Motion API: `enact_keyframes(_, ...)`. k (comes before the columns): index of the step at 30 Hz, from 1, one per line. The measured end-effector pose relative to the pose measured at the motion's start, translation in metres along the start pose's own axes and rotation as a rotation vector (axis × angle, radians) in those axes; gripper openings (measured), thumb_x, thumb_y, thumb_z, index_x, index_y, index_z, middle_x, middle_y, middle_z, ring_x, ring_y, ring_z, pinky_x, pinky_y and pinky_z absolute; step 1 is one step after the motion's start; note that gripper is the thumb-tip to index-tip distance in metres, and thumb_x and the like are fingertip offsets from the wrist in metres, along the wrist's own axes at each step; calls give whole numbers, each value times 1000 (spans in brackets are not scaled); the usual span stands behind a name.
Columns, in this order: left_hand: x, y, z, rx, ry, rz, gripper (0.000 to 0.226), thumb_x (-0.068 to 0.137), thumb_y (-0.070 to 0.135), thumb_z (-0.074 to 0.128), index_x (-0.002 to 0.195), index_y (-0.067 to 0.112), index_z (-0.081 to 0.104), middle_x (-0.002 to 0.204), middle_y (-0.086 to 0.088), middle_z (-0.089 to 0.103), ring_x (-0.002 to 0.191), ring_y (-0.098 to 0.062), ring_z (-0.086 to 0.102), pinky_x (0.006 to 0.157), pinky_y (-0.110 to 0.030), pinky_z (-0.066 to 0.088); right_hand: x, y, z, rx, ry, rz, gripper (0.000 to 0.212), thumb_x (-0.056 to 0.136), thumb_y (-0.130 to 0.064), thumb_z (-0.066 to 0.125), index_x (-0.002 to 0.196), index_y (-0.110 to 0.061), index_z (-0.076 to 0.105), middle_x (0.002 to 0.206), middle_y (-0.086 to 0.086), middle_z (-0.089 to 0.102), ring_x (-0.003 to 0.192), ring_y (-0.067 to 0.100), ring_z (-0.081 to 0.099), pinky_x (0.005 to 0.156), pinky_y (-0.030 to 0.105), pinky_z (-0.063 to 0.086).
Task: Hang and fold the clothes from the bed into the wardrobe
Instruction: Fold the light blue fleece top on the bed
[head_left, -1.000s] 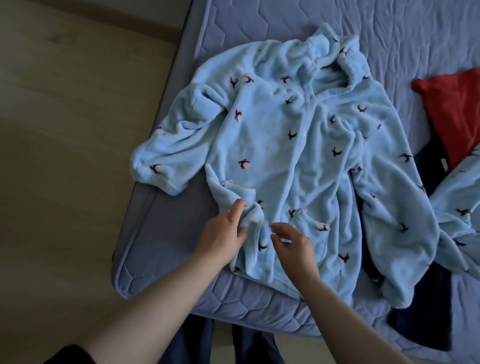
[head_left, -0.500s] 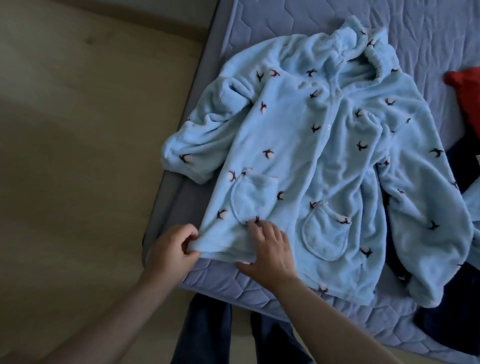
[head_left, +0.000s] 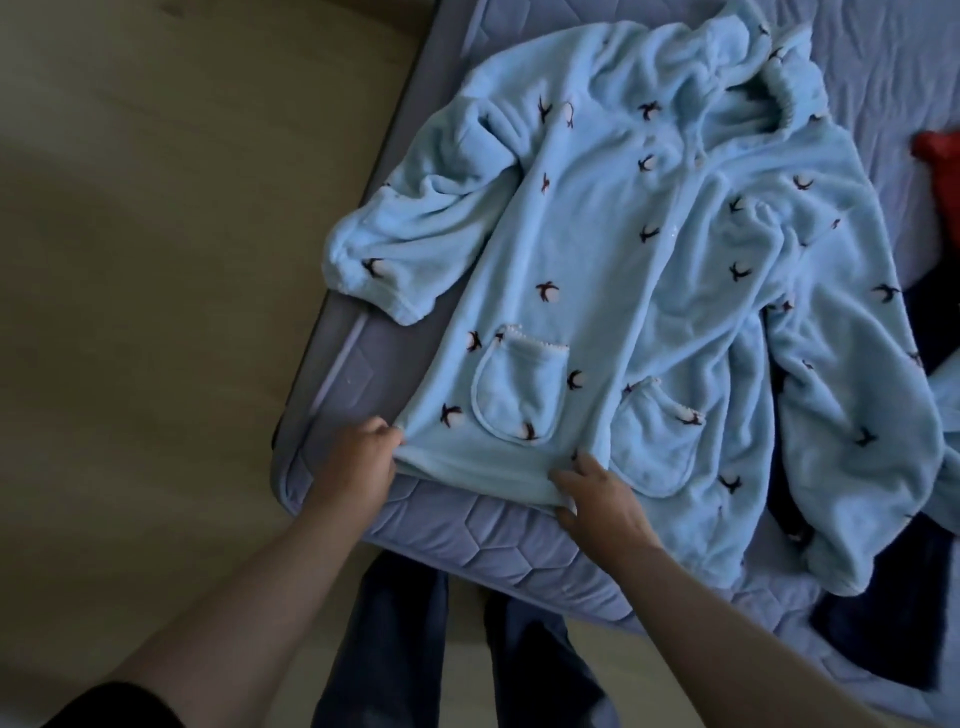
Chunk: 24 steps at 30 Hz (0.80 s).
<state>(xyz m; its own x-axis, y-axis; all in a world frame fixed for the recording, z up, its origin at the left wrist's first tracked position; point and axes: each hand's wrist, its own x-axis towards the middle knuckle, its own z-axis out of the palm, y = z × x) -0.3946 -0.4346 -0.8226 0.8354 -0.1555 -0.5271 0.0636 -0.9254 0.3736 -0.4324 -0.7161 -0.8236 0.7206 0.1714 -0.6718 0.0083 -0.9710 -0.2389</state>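
A light blue fleece jacket (head_left: 597, 270) with small dark bird prints lies spread front-up on the bed (head_left: 467, 535), two pockets near its hem. My left hand (head_left: 358, 462) grips the hem's left corner at the mattress corner. My right hand (head_left: 597, 499) holds the hem near the middle, thumb under the edge and fingers on top. The left sleeve is bunched beside the body; the right sleeve trails down to the right.
A red garment (head_left: 940, 176) lies at the right edge, with dark navy clothing (head_left: 883, 639) under and beside the jacket. Wooden floor (head_left: 156, 312) lies left of the bed. My legs stand at the bed's front edge.
The folded-up lower left front has been pulled flat toward the mattress corner. My left hand moved out to the hem's corner and my right hand to the hem's middle.
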Motion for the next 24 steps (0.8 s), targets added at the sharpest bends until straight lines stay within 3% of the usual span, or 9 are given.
enact_keyframes(2, -3, 0, -2, 97, -23, -23, 23, 89, 3, 49, 106, -1, 63, 107, -17, 58, 90, -29, 56, 69, -37, 37, 1, -8, -1, 179, 173, 61, 43, 81, -51, 66, 112, -21, 66, 115, 0, 51, 109, 21, 49, 90, 34, 46)
enact_keyframes(4, -8, 5, -3, 160, 22, -16, 17, 86, 15, 56, 97, 3, 60, 98, -12, 51, 84, -27, 51, 63, -33, 31, 7, -12, -5, 419, 401, 282, 46, 82, -52, 64, 112, -17, 60, 117, 4, 49, 109, 24, 48, 89, 33, 43)
enact_keyframes(6, -10, 17, -4, 104, 65, 26, 22, 78, 20, 67, 90, 4, 58, 94, -12, 48, 82, -30, 50, 63, -34, 36, 18, -11, -16, 768, 386, 596, 48, 83, -42, 67, 119, -14, 50, 120, 7, 51, 105, 27, 53, 82, 33, 44)
enact_keyframes(8, -7, 34, -2, 11, 74, 135, 24, 72, 17, 73, 86, 3, 58, 92, -15, 51, 81, -33, 53, 66, -38, 44, 25, -2, -25, 1101, 256, 730, 33, 83, -31, 70, 105, -14, 53, 93, 4, 60, 80, 23, 61, 65, 31, 50)
enact_keyframes(11, 1, 61, 6, -34, 20, 248, 19, 78, 15, 67, 92, 4, 61, 100, -12, 54, 94, -30, 52, 77, -40, 47, 17, 13, -26, 911, 248, 575, 19, 87, -31, 65, 82, -13, 60, 71, 0, 60, 70, 20, 57, 58, 31, 44)
enact_keyframes(14, 8, 84, 17, -36, -19, 304, 28, 84, 23, 63, 108, 8, 60, 108, -7, 52, 104, -25, 50, 85, -33, 44, -10, 36, -15, 663, 333, 649, 25, 95, -34, 53, 107, -15, 64, 103, 4, 63, 96, 24, 58, 73, 32, 44)
enact_keyframes(17, 12, 117, 26, -47, -45, 356, 34, 84, 30, 64, 112, 14, 56, 110, 0, 47, 103, -18, 48, 82, -30, 44, -40, 73, 2, 522, 393, 764, 39, 92, -24, 57, 129, -11, 52, 129, 13, 48, 116, 33, 46, 92, 42, 44)
enact_keyframes(21, 16, 156, 47, 11, -133, 496, 34, 79, 30, 69, 107, 14, 62, 107, -1, 49, 103, -20, 48, 83, -25, 39, -59, 112, 15, 787, 421, 856, 64, 91, -35, 60, 143, -9, 33, 142, 17, 37, 124, 38, 42, 97, 46, 41)
enact_keyframes(24, 20, 172, 68, 193, -241, 547, 47, 77, 38, 69, 119, 20, 60, 116, -1, 47, 110, -21, 43, 95, -29, 36, -63, 134, 21, 908, 323, 873, 55, 92, -45, 56, 132, -11, 40, 129, 14, 53, 100, 28, 54, 80, 39, 49)
